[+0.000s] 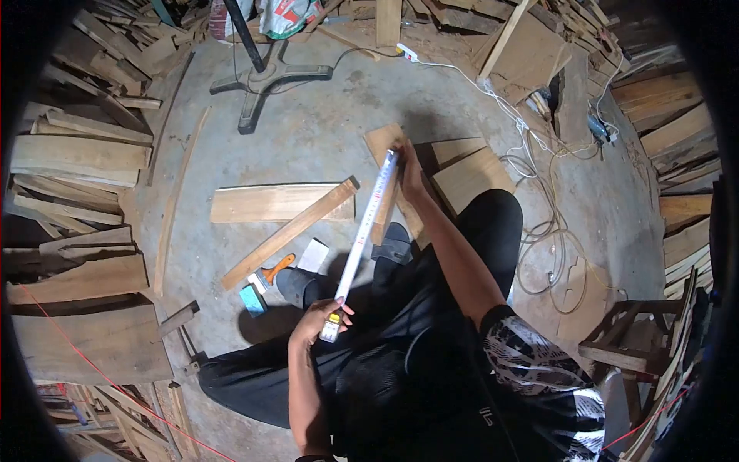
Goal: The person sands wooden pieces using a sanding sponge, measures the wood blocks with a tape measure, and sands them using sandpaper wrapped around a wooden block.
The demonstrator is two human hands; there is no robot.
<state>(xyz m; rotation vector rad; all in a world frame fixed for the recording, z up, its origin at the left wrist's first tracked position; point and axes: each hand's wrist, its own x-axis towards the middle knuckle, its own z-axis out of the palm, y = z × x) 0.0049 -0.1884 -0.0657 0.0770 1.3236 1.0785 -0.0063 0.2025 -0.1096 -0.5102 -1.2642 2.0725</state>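
Apparently, boxy tape measure (330,329) in left hand (314,320), right hand (412,177) around wood (383,222) (straight-edged).

Marks and print, but no word or number clear enough to read.
The white blade of the tape measure (365,223) carries a row of dark and red marks — too small to make out — and its case (330,329) has a blurred label. Red print on the white sack (286,15) is unreadable, as is the small pale logo (486,416) on the dark clothing (450,385).
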